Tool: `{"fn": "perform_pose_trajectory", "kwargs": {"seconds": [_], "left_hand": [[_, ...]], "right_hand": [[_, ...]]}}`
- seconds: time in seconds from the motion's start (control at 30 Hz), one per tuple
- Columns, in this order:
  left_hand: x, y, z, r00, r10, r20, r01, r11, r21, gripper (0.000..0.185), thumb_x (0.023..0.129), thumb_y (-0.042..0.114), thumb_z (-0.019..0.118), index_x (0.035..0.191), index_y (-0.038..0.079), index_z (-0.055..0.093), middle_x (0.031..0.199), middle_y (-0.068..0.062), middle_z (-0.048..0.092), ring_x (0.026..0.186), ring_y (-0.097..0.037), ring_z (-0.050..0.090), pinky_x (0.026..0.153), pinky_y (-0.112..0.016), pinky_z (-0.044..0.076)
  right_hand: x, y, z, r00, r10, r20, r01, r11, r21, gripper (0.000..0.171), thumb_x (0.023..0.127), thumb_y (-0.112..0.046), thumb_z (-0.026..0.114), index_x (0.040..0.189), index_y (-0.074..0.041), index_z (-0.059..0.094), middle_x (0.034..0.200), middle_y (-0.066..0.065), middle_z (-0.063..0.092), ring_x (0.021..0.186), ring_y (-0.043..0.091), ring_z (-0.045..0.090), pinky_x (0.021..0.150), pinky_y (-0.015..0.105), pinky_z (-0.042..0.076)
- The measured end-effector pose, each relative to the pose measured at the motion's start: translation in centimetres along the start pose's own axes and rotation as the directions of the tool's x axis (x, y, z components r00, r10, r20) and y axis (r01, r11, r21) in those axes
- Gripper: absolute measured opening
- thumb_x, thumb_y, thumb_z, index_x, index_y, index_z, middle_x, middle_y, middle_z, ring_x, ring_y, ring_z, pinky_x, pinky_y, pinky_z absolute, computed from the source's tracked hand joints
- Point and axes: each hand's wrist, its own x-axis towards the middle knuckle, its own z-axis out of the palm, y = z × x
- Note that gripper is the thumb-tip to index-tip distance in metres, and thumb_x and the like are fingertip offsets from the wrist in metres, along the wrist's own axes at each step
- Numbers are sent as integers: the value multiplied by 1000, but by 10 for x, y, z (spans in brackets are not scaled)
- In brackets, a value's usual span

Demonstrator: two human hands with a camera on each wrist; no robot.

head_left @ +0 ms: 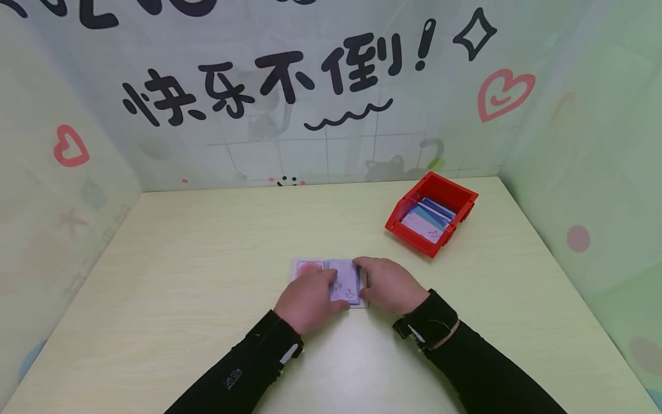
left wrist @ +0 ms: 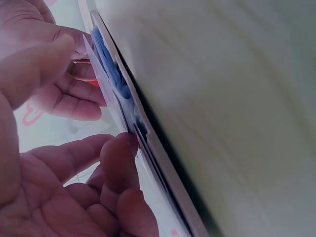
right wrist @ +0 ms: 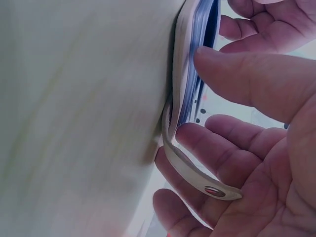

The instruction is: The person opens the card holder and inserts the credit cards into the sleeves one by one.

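A small card holder (head_left: 343,284) lies spread on the table, with clear sleeves and a pale lilac card showing on its right half. My left hand (head_left: 309,299) holds it across the middle, one fingertip at the far edge and the thumb at the near edge. Around the right side curls my right hand (head_left: 393,284), its thumb against the stacked sleeves (right wrist: 197,29). In the right wrist view, a pale strap (right wrist: 197,175) with a metal snap hangs from the holder over my right fingers. A pinkish card (head_left: 310,266) shows on the left half, partly hidden by my left hand.
A red bin (head_left: 455,195) stands at the back right of the table, with several blue and white cards (head_left: 426,221) inside. Printed cloth walls (head_left: 258,155) close off the back and both sides of the pale wooden table (head_left: 207,247).
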Motion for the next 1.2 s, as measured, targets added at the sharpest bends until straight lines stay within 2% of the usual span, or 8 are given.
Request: {"fn": "perform_pose_trajectory", "kwargs": {"seconds": [0.13,0.43,0.6,0.77,1.0,1.2], "left_hand": [[1,0,0,1000,3,18,-3,1000,17,68,87,43,86,136,2,64,105,-4,70,82,-16,58,75,-29,51],[2,-1,1,999,11,34,-12,999,51,77,87,49,84,141,1,61,116,-9,73,86,-17,61,78,-31,55],[3,-1,1,1000,7,26,-8,998,64,78,88,53,82,142,1,62,114,-9,72,87,-18,59,76,-31,54],[2,2,0,1000,-8,18,6,998,70,79,89,59,78,141,3,64,110,-9,70,89,-19,56,69,-29,49],[3,4,-1,1000,-3,-3,3,997,75,67,92,57,76,130,2,68,96,-6,64,82,-18,55,63,-27,46],[2,3,0,1000,-1,-19,2,999,53,62,96,54,71,129,1,68,89,-4,62,72,-15,54,57,-26,42]], "right_hand": [[0,0,-1,1000,12,3,-12,1000,16,71,92,-15,82,156,-11,51,151,7,60,134,28,60,116,47,48],[-1,-1,-2,999,34,12,-34,998,61,76,91,-15,82,158,-10,47,152,8,59,132,28,60,115,47,49],[-1,-2,-3,999,47,9,-48,996,77,77,91,-19,83,158,-11,46,152,8,60,132,27,60,115,47,49],[0,0,-4,999,46,1,-46,996,79,78,91,-24,84,158,-12,47,150,8,61,133,28,61,114,46,51],[-1,1,-3,1000,26,-18,-24,997,80,75,92,-29,83,157,-12,49,147,8,64,133,28,62,113,47,51],[-3,-1,-4,1000,-9,-20,10,999,47,68,93,-25,82,153,-9,54,144,8,66,129,28,64,112,47,52]]}}
